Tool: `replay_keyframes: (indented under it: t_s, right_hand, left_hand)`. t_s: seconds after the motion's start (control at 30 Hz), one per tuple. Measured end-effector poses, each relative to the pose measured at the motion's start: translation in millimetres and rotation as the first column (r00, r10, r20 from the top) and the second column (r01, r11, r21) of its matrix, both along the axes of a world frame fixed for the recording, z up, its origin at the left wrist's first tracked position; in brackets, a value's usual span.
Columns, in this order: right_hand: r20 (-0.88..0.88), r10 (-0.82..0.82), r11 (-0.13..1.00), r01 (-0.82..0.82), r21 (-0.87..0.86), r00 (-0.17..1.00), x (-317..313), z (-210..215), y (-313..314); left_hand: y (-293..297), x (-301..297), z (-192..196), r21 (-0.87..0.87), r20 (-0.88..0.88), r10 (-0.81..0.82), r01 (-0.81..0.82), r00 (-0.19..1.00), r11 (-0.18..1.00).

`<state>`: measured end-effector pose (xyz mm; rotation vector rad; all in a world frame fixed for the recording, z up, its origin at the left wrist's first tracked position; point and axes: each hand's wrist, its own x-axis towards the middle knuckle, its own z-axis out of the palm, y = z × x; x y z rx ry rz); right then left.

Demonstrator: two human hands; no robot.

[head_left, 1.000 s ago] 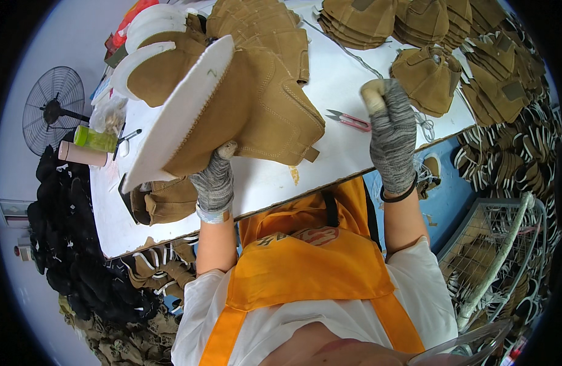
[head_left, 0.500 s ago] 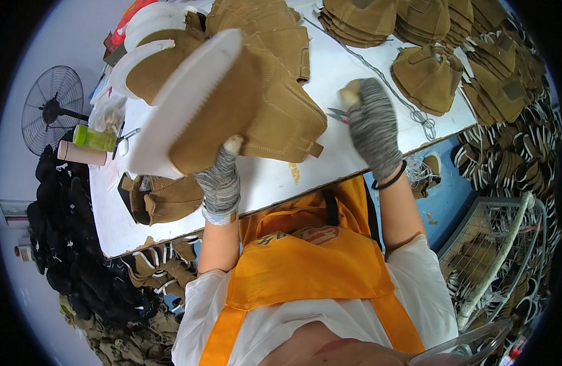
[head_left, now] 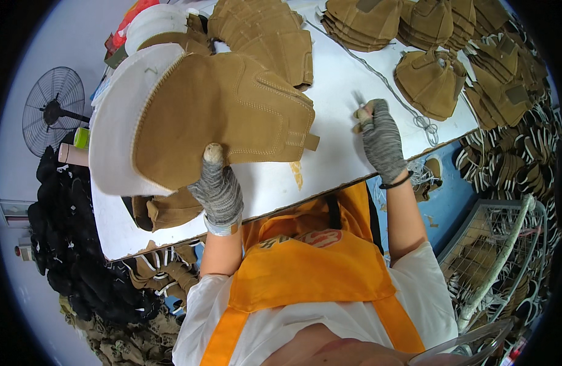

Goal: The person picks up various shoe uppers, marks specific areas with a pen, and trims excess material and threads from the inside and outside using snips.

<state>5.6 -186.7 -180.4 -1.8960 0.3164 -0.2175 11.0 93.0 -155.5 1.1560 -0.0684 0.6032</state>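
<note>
My left hand (head_left: 220,192), in a grey knit glove with bare fingertips, grips a brown boot upper (head_left: 201,116) by its lower edge, thumb on top. A white sole piece (head_left: 115,125) is stitched along the upper's left side, and the seam faces me. To the right, my gloved right hand (head_left: 381,141) is closed around small thread snips (head_left: 360,99), whose blades are smeared by motion. It hovers over the white table (head_left: 336,143), apart from the upper. Another brown upper (head_left: 174,210) lies beneath the held one, partly hidden.
Stacked brown uppers (head_left: 262,36) sit at the back, with more piles (head_left: 430,79) on the right. A grey cord (head_left: 384,79) runs across the table. A fan (head_left: 52,113) stands left, a wire basket (head_left: 488,256) at lower right, and black items (head_left: 67,244) hang at left.
The boot upper has tipped so its white sole piece lies flatter and more of the stitched side faces me. My right hand has moved slightly nearer and turned, with the snips pointing up.
</note>
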Motion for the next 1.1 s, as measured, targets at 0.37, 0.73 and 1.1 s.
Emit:
replay_keyframes:
  t_s: [0.37, 0.73, 1.1]
  right_hand:
    - [0.367, 0.259, 0.924, -0.119, -0.363, 0.893, -26.3, 60.2, 42.3]
    - [0.476, 0.276, 0.897, -0.046, -0.44, 0.835, -22.9, 60.8, 49.9]
    - [0.448, 0.274, 0.798, 0.059, -0.6, 0.851, -28.8, 67.0, 55.9]
  left_hand:
    - [-3.3, -11.4, -12.1, 0.437, 0.18, 0.154, -0.219, 0.972, 0.872]
    - [0.6, -16.3, -17.3, 0.32, 0.158, 0.141, -0.186, 0.977, 0.929]
    - [-4.1, -19.7, -9.4, 0.304, 0.18, 0.14, -0.19, 0.974, 0.933]
